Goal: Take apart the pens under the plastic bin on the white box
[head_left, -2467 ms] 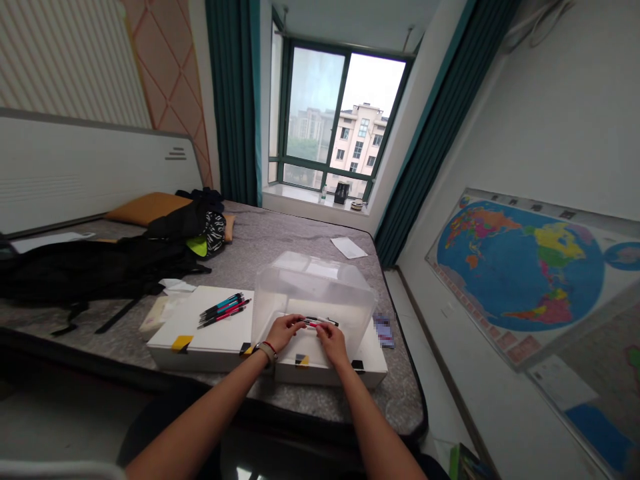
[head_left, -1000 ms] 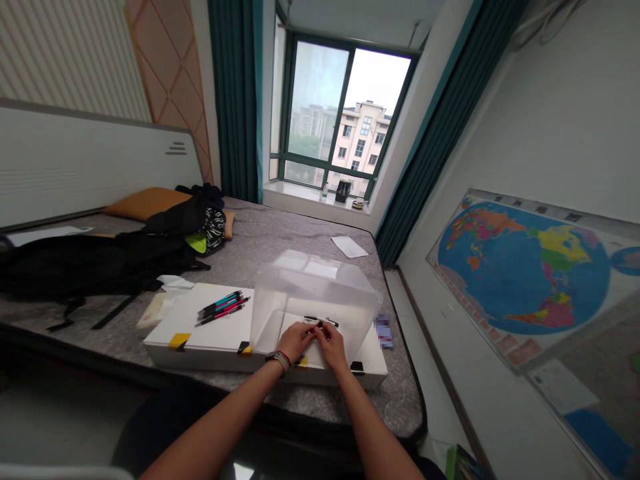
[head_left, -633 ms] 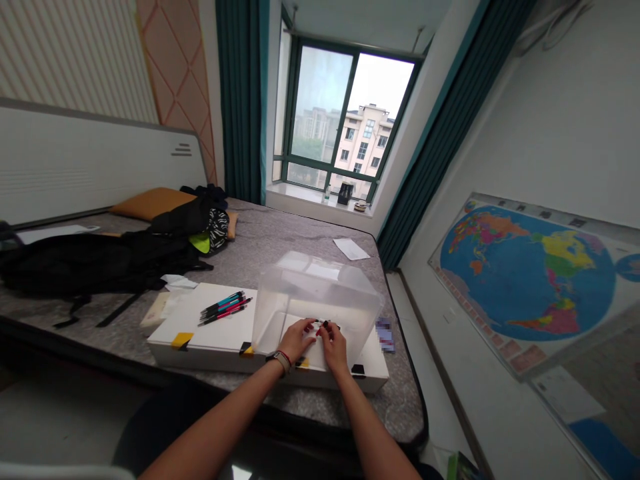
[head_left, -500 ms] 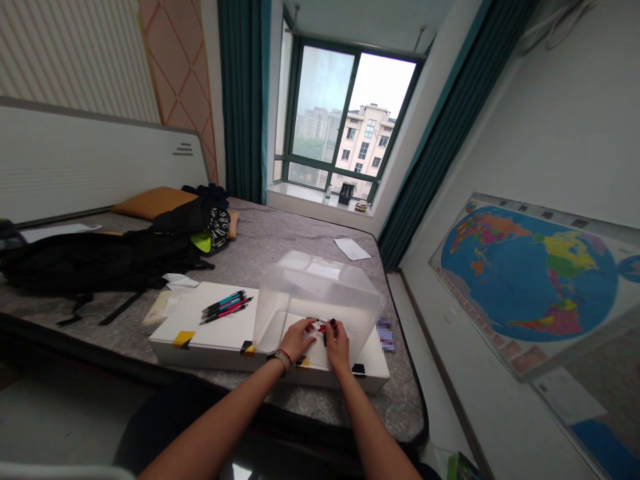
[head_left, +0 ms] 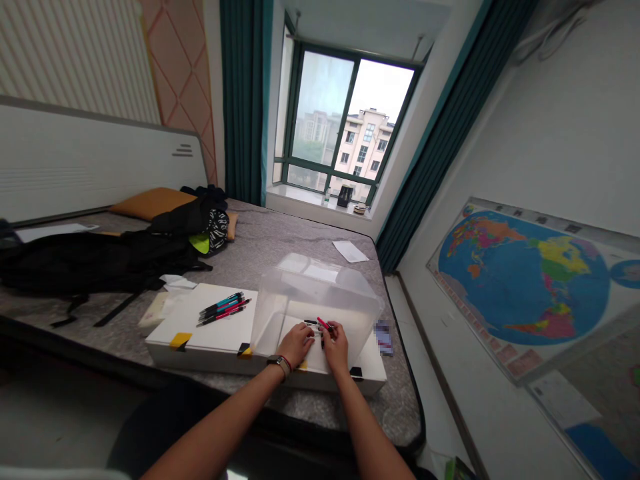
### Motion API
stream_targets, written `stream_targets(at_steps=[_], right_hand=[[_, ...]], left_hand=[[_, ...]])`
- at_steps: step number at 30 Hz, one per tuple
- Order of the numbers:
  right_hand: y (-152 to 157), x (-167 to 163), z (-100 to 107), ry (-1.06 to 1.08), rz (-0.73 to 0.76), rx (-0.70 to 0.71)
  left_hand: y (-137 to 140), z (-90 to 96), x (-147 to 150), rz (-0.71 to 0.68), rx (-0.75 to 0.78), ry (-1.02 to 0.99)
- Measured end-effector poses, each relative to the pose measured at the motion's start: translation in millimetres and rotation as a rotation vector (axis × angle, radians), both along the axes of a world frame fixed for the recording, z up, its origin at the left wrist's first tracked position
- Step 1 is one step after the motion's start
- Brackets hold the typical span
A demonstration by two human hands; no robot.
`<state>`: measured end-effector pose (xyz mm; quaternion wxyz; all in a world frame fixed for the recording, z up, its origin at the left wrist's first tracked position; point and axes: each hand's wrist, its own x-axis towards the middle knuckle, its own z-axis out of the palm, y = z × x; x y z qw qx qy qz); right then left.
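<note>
My right hand (head_left: 336,348) is closed on a red pen barrel (head_left: 323,323), which points up and to the left from its fingertips. My left hand (head_left: 296,344) is just beside it, fingers curled together; something small and pale shows at its fingertips, too small to name. Just beyond the fingers lies a short black pen part (head_left: 311,323). Both hands are at the mouth of a clear plastic bin (head_left: 280,293) tipped on its side. Several blue, black and red pens (head_left: 223,308) lie in a bundle to the left, on a white box (head_left: 200,340).
A tissue pack (head_left: 156,312) sits by the box's left end. Black bags (head_left: 100,261) and an orange pillow (head_left: 150,203) lie further left on the grey mattress (head_left: 280,230). White paper (head_left: 350,251) is behind the bin. A blurred purple item (head_left: 383,338) lies at right.
The red barrel now stands up more clearly from my right fingertips. My hands have drawn slightly toward me, and the black part beyond them shows more plainly.
</note>
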<state>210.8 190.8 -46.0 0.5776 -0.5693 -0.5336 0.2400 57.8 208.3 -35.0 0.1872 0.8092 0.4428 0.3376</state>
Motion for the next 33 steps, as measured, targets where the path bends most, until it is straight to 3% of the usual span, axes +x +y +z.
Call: stream_targets(at_steps=[9, 17, 23, 28, 33], right_hand=[[-1, 1, 1, -0.068, -0.036, 0.010], [-6, -5, 7, -0.296, -0.029, 0.111], [-11, -9, 12, -0.338, -0.032, -0.010], [-14, -9, 16, -0.357, 0.028, -0.037], [-15, -9, 20, -0.269, 0.107, -0.013]], left_hand=[[-3, 4.8, 1, -0.010, 0.028, 0.033], [-4, 0.8, 3, -0.013, 0.062, 0.056], [-7, 5.3, 2, -0.013, 0.083, 0.069], [-14, 21.7, -2, -0.071, 0.154, 0.066], [-37, 54.0, -22, -0.163, 0.218, 0.044]])
